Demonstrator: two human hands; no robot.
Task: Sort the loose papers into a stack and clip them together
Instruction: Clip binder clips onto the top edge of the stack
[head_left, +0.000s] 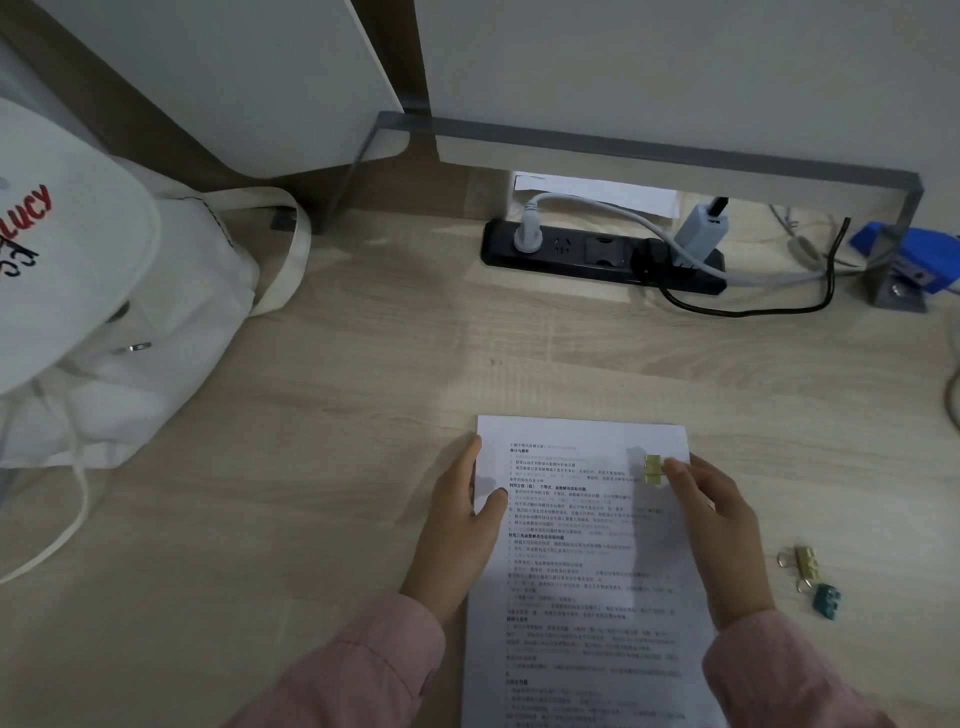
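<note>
Lying on the wooden tabletop (363, 364), the paper stack (582, 571) sits near, its left edge gripped by the left hand (462, 525). Over its far right corner, the right hand (719, 525) pinches a yellow binder clip (653, 469). Two spare clips (815, 582) lie right.

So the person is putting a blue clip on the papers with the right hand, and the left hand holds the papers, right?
Not quite. In the head view the clip at the right hand is yellow, not blue. The rest is right: the left hand holds the papers by their left edge.
</note>
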